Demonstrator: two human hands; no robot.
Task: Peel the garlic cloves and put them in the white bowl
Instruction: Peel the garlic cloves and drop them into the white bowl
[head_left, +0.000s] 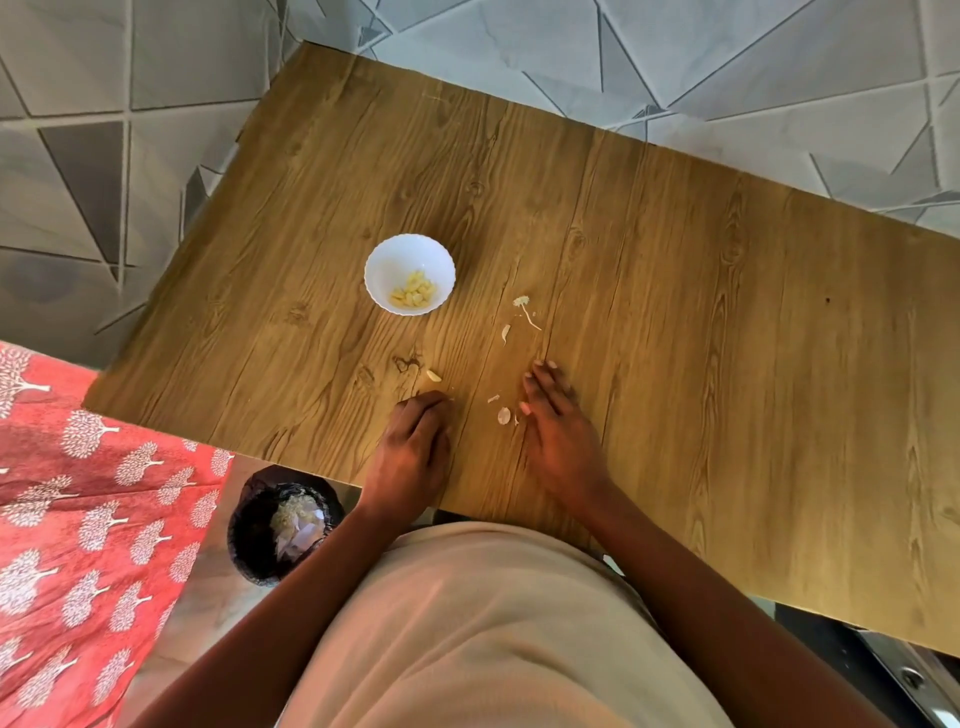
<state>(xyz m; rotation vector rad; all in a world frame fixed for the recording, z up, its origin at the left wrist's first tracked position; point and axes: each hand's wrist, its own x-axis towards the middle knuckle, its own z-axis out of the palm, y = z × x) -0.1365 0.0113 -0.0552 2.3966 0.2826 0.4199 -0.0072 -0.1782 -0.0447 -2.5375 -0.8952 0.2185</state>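
Observation:
A white bowl (409, 274) stands on the wooden table (675, 312) and holds several peeled yellow garlic cloves (414, 294). One peeled clove (434, 375) lies loose on the wood just beyond my left hand (415, 447), whose fingers are curled down on the table; nothing shows in its grip. My right hand (556, 431) rests flat with straight fingers. Between the hands lie bits of garlic skin (504, 415). More skin (505, 332) and a dry stem piece (524, 307) lie farther out, right of the bowl.
A black bin (254, 525) with garlic peels inside stands on the floor under the table's near left edge. Red patterned cloth (78, 519) covers the left side. The grey tiled floor (727, 62) surrounds the table.

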